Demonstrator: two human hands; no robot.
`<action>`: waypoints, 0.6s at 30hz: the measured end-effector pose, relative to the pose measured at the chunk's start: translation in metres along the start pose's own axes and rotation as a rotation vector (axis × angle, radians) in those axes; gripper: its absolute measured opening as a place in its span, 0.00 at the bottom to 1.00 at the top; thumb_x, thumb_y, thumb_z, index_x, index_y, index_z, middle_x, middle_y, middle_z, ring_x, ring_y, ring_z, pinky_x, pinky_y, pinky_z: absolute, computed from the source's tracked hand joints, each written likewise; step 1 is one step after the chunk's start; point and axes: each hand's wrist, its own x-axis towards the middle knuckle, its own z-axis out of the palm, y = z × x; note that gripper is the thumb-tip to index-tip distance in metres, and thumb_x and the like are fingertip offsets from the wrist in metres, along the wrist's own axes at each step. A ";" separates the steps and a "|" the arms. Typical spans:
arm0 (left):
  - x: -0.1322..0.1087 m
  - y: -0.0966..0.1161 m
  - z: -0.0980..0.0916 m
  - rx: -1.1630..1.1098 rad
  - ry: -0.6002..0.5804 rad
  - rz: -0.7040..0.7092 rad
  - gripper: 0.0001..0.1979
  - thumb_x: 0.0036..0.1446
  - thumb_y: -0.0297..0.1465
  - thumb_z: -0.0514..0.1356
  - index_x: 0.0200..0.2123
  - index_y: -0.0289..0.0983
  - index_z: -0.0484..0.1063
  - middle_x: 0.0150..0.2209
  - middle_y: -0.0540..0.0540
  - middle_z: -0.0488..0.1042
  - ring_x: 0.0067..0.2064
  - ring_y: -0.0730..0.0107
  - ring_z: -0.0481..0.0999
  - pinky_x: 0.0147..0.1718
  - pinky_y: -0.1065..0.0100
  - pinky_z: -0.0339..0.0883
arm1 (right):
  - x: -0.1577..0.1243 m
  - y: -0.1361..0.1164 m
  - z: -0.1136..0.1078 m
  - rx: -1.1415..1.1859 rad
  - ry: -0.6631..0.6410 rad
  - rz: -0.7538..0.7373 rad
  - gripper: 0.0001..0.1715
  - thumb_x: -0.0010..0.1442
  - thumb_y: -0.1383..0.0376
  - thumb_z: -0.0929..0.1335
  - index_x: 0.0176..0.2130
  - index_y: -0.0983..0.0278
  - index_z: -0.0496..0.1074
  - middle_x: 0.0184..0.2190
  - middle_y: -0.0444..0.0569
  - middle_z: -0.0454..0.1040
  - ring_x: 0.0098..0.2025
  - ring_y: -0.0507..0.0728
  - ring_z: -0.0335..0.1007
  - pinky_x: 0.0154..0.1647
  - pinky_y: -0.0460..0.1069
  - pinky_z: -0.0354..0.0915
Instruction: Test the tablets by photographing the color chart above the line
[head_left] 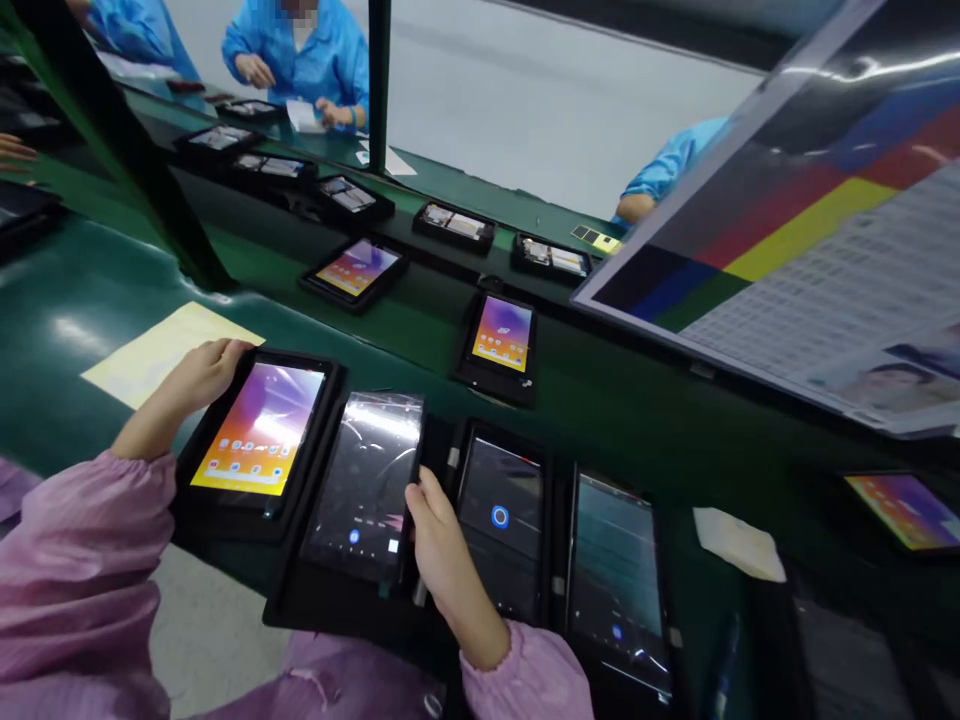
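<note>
the green bench (pixel 112 285) spreads out before us, and with twelve o'clock straight ahead, the colour-striped board (pixel 750 270) slants in at two o'clock. the yellow sheet (pixel 135 350) lies towards ten o'clock, partly behind our left hand (pixel 214 370). the black tray (pixel 307 600) sits close to us near six o'clock, its neighbours in a row on either side. over it is the dark tablet (pixel 360 480); we cannot tell whether it rests flat in the tray or is slightly raised. its long axis runs from seven o'clock up to one, nearly in line with the bright tablet (pixel 259 430) beside it.

what matters most is how our hands stand to that dark tablet. it lies at ten o'clock from our right hand (pixel 446 550), which is much the nearer and grasps its long right edge, thumb on the rim; the fingers beneath are hidden. from our left hand it lies at four o'clock, with the bright tablet between. our left hand bends over the far left corner of the bright tablet's tray; we cannot tell if it grips or merely rests.
</note>
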 end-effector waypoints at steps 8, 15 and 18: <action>-0.018 0.024 0.000 0.110 0.023 -0.012 0.22 0.75 0.46 0.52 0.44 0.34 0.77 0.50 0.40 0.78 0.61 0.54 0.75 0.65 0.43 0.64 | -0.023 -0.024 -0.012 -0.145 -0.146 0.071 0.53 0.72 0.48 0.69 0.80 0.55 0.39 0.81 0.49 0.35 0.82 0.63 0.32 0.81 0.68 0.33; -0.021 0.032 -0.003 0.173 0.032 -0.048 0.24 0.76 0.45 0.48 0.41 0.34 0.76 0.51 0.38 0.77 0.60 0.53 0.74 0.63 0.45 0.65 | -0.035 -0.051 -0.003 -0.199 -0.267 -0.017 0.45 0.75 0.52 0.66 0.80 0.53 0.44 0.81 0.50 0.44 0.81 0.61 0.38 0.82 0.66 0.38; -0.019 0.028 0.000 0.179 0.038 -0.076 0.25 0.75 0.46 0.48 0.39 0.33 0.75 0.54 0.35 0.76 0.62 0.50 0.72 0.63 0.43 0.64 | -0.033 -0.054 -0.003 -0.094 -0.290 0.027 0.38 0.76 0.53 0.65 0.77 0.50 0.51 0.77 0.52 0.56 0.78 0.62 0.53 0.79 0.68 0.49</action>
